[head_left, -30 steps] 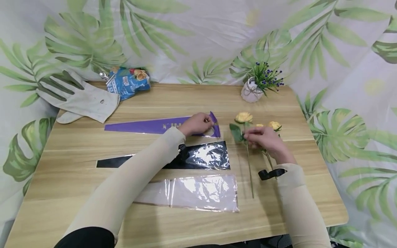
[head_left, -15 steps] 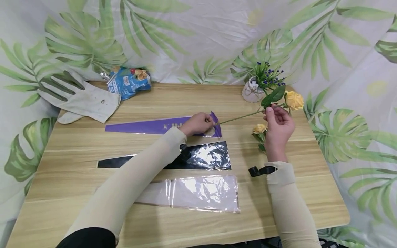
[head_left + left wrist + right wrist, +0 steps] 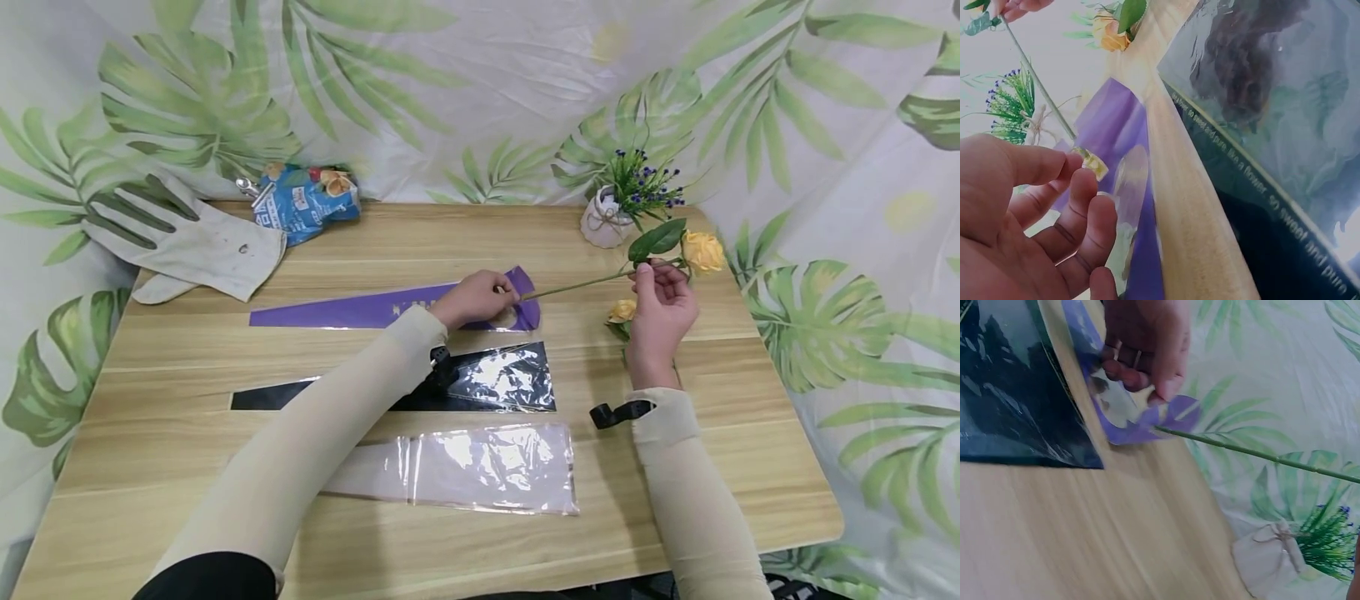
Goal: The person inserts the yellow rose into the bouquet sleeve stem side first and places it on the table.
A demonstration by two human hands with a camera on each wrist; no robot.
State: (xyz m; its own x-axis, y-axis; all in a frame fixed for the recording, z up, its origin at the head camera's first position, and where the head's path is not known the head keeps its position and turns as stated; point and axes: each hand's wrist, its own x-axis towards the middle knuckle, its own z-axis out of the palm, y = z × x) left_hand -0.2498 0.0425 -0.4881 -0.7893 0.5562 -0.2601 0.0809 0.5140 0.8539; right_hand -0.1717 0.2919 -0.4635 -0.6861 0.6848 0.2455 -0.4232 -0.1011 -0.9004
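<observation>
My right hand [image 3: 663,321] pinches the stem of a yellow artificial rose [image 3: 703,252] near its green leaf [image 3: 657,238], with the bloom to the right. The thin stem [image 3: 1272,459] slants down leftward to the mouth of a purple flower sleeve [image 3: 337,310]. There my left hand [image 3: 480,300] pinches the sleeve's edge, beside a small gold patch [image 3: 1092,164]. The stem's lower end meets these fingertips; whether it is inside the sleeve I cannot tell. The sleeve's mouth is spread in the right wrist view. Another yellow rose [image 3: 622,312] lies partly hidden behind my right hand.
A black sleeve [image 3: 510,375] and a clear pinkish sleeve [image 3: 487,467] lie nearer on the wooden table [image 3: 165,433]. At the back are work gloves [image 3: 225,250], a blue snack bag [image 3: 311,204] and a potted plant with purple flowers [image 3: 606,221].
My right hand has picked up a rose from the table and swung it upward, its stem end now at the purple sleeve. The sleeve's mouth has spread wider; my left hand stays in place.
</observation>
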